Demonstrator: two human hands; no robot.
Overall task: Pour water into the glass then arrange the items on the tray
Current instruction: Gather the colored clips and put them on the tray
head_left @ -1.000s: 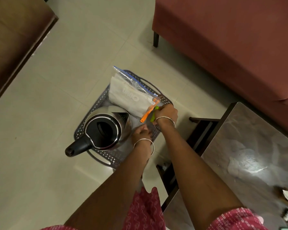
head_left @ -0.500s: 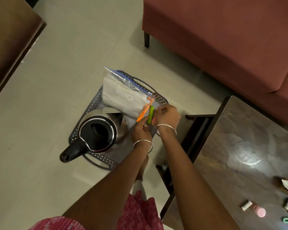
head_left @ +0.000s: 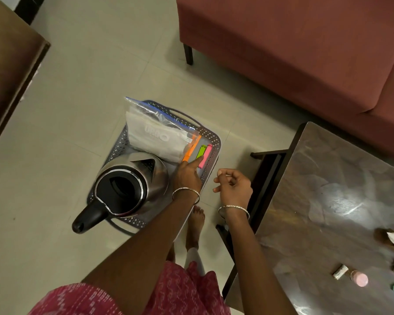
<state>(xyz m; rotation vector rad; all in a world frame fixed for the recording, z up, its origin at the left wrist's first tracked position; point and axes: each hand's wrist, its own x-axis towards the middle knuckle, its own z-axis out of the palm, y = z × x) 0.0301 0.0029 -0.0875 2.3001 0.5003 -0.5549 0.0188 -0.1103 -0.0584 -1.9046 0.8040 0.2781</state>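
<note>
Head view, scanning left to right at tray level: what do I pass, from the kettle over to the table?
kettle → orange clip → green clip → pink clip → right hand → table

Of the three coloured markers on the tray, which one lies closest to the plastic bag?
The orange marker: it lies against the plastic bag, while the green marker and the pink marker lie beyond it, nearer the tray rim.
</note>
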